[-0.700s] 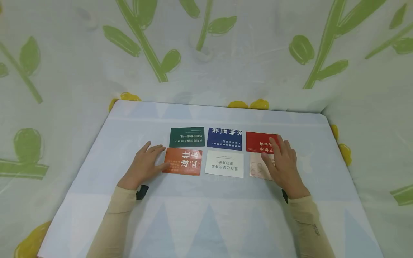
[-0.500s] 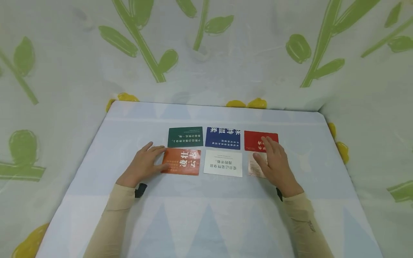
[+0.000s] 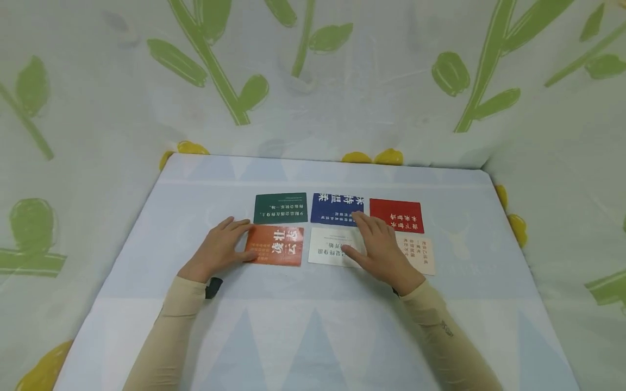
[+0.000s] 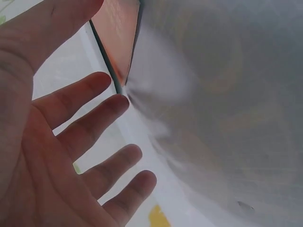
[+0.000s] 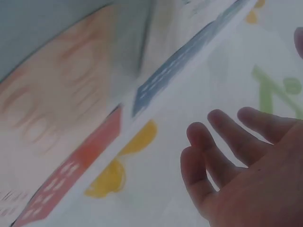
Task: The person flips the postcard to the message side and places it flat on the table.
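Observation:
Cards with printed writing lie in two rows of three on the table. My left hand (image 3: pixel 217 250) is at the left edge of the orange card (image 3: pixel 293 255), its thumb overlapping that edge and its fingers loosely bent. In the left wrist view the hand (image 4: pixel 61 151) has its fingers spread near the orange card (image 4: pixel 118 33). Over the white card (image 3: pixel 325 256) is my right hand (image 3: pixel 386 258), fingers extended, partly hiding the print; its fingertips overlap the lower edge of the blue card (image 3: pixel 335 206). The right wrist view shows nothing between the right hand's (image 5: pixel 255 175) fingers.
Behind the front row lie the green card (image 3: pixel 281 202) and the red card (image 3: pixel 393 210). A pale pink card (image 3: pixel 423 260) sits at the front right, partly behind my right wrist. The pale patterned table (image 3: pixel 303 315) meets a leaf-print cloth (image 3: pixel 371 98) at its back edge.
My right hand has moved left, from over the red and pale pink cards to over the white card. The left hand stays by the orange card. The view has shifted slightly.

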The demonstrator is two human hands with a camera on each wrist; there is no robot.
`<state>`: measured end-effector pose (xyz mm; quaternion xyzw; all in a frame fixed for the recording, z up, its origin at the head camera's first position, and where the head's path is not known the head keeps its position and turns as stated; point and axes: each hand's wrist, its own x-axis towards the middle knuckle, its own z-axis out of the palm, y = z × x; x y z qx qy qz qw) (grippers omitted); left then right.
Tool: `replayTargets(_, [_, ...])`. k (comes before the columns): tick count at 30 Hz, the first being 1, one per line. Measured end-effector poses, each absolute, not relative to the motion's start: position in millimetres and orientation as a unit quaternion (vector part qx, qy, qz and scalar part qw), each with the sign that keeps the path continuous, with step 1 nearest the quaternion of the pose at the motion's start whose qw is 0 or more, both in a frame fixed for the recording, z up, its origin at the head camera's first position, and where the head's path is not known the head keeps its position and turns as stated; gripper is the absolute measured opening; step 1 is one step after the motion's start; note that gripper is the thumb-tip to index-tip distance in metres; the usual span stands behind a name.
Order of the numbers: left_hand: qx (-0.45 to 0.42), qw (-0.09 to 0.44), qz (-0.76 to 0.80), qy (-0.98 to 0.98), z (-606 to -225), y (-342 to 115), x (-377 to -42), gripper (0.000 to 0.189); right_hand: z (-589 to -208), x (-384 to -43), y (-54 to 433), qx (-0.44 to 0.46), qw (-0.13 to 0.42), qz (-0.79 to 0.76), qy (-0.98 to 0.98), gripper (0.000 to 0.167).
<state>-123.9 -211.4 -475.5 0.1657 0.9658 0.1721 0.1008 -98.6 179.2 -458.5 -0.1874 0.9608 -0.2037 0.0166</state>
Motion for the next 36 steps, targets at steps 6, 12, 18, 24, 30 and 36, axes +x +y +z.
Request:
replayTargets(6, [0.167, 0.109, 0.173, 0.965, -469.9, -206.2, -125.1, 0.080, -454.6, -104.3, 148.0, -0.209, 0.038, -0.209, 0.955, 0.090])
replayTargets(12, [0.164, 0.105, 0.170, 0.966, -471.0, -206.8, -123.5, 0.078, -459.8, -109.9, 117.3, -0.219, 0.073, -0.206, 0.951, 0.092])
replayTargets(18, [0.172, 0.096, 0.175, 0.965, -473.1, -204.2, -123.7, 0.077, -467.3, -116.7, 92.3, -0.225, 0.106, -0.196, 0.949, 0.092])
replayTargets(24, [0.169, 0.091, 0.180, 0.965, -474.5, -203.8, -122.7, 0.078, -474.8, -125.7, 71.4, -0.247, 0.114, -0.163, 0.948, 0.090])
replayTargets(30, [0.168, 0.085, 0.184, 0.965, -476.8, -204.4, -121.5, 0.078, -476.8, -127.2, 63.9, -0.247, 0.108, -0.146, 0.952, 0.090])
replayTargets(36, [0.163, 0.076, 0.189, 0.965, -479.0, -204.7, -121.8, 0.078, -475.5, -127.3, 62.3, -0.249, 0.101, -0.140, 0.953, 0.089])
